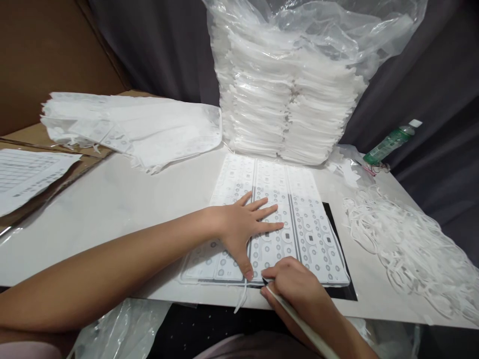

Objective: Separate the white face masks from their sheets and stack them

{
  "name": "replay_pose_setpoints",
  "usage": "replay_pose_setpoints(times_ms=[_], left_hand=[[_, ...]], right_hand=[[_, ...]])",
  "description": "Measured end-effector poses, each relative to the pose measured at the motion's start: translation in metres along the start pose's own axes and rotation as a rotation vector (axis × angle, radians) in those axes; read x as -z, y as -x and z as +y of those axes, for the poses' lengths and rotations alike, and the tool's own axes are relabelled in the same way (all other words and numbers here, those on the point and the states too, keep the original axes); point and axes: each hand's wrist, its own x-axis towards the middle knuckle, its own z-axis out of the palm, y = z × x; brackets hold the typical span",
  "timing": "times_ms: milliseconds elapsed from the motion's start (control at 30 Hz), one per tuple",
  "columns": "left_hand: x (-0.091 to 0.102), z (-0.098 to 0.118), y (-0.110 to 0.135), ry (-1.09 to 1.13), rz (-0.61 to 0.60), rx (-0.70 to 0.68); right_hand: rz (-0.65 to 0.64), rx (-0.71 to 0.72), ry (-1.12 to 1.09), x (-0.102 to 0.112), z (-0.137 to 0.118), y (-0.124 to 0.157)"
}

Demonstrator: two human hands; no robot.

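White with grey printed circles, the sheet [310, 219] lies flat beneath the left hand [245, 227], which I see spread wide, palm down. The right hand [297, 286] grips a slim pale tool [314, 335], its dark tip by the sheet's near edge. Through my feed, writing on the left paper [30, 174] and far-right green bottle [389, 144] is unreadable.

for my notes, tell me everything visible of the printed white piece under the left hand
The printed white piece looks thin and fabric-like, with gray circles, dark squares and gray bands. It lies flat on the table, partly over a black panel, far end by the clear bag. The left hand lies splayed on it; the right hand, holding a dark-tipped tool, is at its near edge.
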Motion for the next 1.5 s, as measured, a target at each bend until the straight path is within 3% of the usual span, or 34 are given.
replay_pose_setpoints(times_ms=[133, 267, 333, 433, 533, 633, 1067, 1200, 1300, 1500], left_hand=[[-0.005, 0.001, -0.001, 0.047, 0.018, 0.006], [-0.003, -0.005, 0.000, 0.059, 0.027, -0.029], [0.004, -0.011, 0.003, 0.053, 0.018, -0.055], [0.013, -0.019, 0.010, 0.044, 0.000, -0.023], [0.014, -0.022, 0.014, 0.029, -0.068, 0.061], [0.010, -0.020, 0.014, 0.015, -0.100, 0.108], [-0.001, -0.027, 0.009, 0.079, -0.004, 0.103], [0.001, -0.023, 0.008, 0.037, -0.069, 0.128], [0.000, -0.023, 0.008, 0.061, -0.045, 0.127], [-0.005, -0.028, 0.007, 0.091, 0.009, 0.104]], right_hand=[[0.123, 0.027, 0.208, -0.007, 0.003, 0.012], [0.294, -0.089, 0.094, 0.007, -0.001, -0.001], [0.265, -0.132, -0.097, 0.009, -0.008, -0.016], [0.117, -0.195, -0.333, -0.001, -0.018, -0.033], [-0.032, -0.234, -0.389, -0.017, -0.023, -0.039], [-0.081, -0.221, -0.361, -0.024, -0.022, -0.037], [-0.108, -0.171, -0.307, -0.020, -0.023, -0.036], [-0.082, -0.069, -0.218, -0.022, -0.026, -0.034], [-0.068, -0.005, -0.144, -0.024, -0.028, -0.031], [-0.060, -0.062, -0.228, -0.024, -0.025, -0.029]])
